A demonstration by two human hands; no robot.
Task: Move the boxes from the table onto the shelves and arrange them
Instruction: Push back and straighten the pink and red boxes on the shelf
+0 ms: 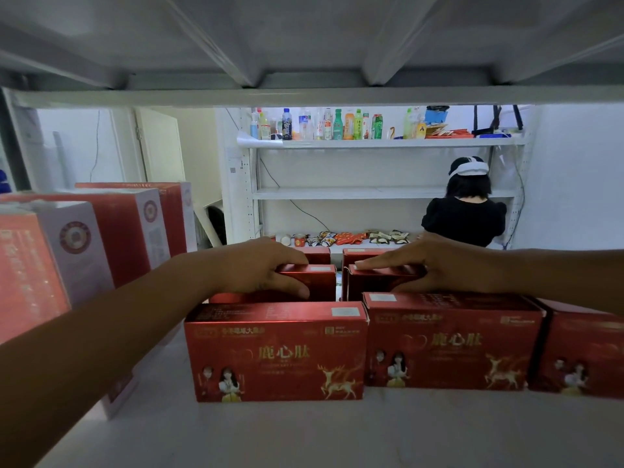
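A row of front boxes (275, 352) stands along the shelf (304, 434) front edge. Just behind it the left hand (266, 268) pinches the left rear box (319, 282), thumb on its near face. The right hand (449, 265) lays flat fingers on the right rear box (378, 282), thumb hidden, so I cannot tell its grip. The card looks stiff, glossy and probably light, best held across the top edges.

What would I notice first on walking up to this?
Bright red boxes lined along the front of the near shelf catch the eye first. Just behind them, the left hand grips the left rear box and the right hand holds the right rear box. Far back, colourful bottles line the top of a white rack.
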